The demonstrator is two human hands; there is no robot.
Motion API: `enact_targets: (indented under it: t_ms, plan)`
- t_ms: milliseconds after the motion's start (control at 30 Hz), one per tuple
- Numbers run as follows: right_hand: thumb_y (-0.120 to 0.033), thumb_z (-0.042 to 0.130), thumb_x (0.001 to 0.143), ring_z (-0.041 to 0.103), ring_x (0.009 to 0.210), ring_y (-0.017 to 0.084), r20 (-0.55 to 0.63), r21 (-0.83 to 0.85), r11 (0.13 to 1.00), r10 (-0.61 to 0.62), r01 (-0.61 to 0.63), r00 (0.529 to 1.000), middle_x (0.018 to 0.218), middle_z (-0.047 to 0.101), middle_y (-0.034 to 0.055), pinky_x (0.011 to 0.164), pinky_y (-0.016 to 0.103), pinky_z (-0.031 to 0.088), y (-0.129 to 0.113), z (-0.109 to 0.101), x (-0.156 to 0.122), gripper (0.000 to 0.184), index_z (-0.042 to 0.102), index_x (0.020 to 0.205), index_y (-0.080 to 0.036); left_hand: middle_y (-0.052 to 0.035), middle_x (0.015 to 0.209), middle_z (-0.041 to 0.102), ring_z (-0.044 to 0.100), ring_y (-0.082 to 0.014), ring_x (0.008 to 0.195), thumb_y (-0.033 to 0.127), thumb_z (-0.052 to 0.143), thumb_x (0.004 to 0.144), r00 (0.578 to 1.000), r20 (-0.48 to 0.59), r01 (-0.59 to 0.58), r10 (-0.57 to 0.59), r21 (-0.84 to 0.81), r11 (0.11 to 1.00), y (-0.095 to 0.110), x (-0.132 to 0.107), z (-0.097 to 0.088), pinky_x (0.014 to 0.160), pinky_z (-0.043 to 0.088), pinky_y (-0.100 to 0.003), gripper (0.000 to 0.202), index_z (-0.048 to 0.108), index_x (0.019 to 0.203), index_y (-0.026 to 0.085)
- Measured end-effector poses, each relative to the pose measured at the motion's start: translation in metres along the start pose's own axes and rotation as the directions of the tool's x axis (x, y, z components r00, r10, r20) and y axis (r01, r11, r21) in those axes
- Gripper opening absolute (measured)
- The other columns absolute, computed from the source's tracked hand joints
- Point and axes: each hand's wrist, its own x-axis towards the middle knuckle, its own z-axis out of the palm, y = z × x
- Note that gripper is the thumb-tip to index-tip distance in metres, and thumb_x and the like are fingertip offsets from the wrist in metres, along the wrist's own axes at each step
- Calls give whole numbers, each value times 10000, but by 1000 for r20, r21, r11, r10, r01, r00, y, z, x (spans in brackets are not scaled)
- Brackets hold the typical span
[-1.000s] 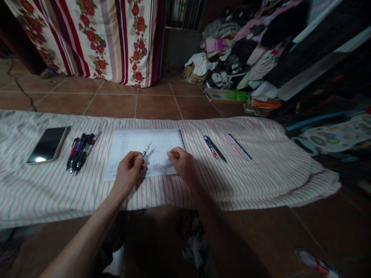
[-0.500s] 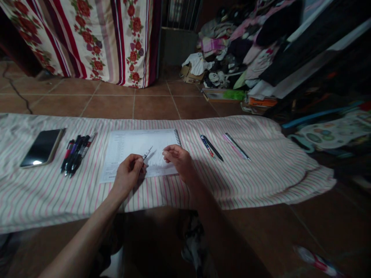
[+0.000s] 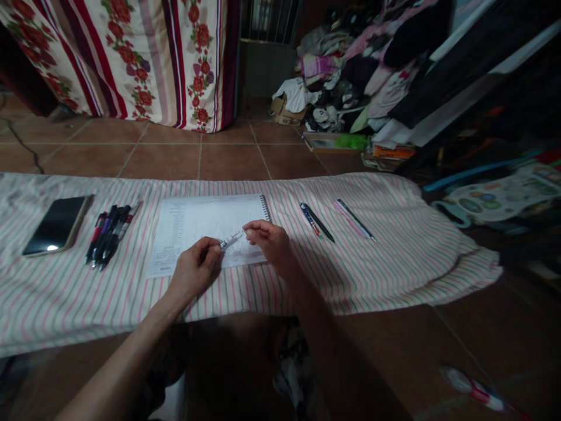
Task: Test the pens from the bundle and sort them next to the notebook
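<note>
The left hand (image 3: 195, 266) is closed on a slim pen part (image 3: 229, 240), pinching its lower end between thumb and curled fingers, above the near edge of the notebook (image 3: 205, 213). The part's long axis runs slantwise from that grip, away from the person and toward the right, so its free end points at the fingertips of the right hand (image 3: 269, 238). The left hand is nearer to the part as a whole; the right one is just beside the free end, and whether they touch cannot be told. The right hand's thumb and fingers are drawn close together over the notebook's right half, but whether they pinch something small is too fine to make out. Beneath both hands, the notebook lies flat between the far and near edges of the cloth-covered table (image 3: 394, 275), its spiral binding (image 3: 265, 209) on the right. Just beyond the binding lies a pair of pens (image 3: 322, 223), and farther toward the table's right end, another slanting pair (image 3: 362, 222). Toward the left end are a bundle of pens (image 3: 109, 235) and, outermost, a phone (image 3: 56, 225).
</note>
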Motion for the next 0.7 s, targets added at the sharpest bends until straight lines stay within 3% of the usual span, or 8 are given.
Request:
enact_targets:
  t_ms: [700]
  plan:
    - [-212,530,710,547,567,102,36,-159,983,-89,93,995,633,601,-17,547,213,423,5,-4,-1,155,661,784,-175,-2,651,620,560,-163,594,366,525,760,997,52,-59,52,141,988,0,-1,-1,593,441,-273,206,632,838,208]
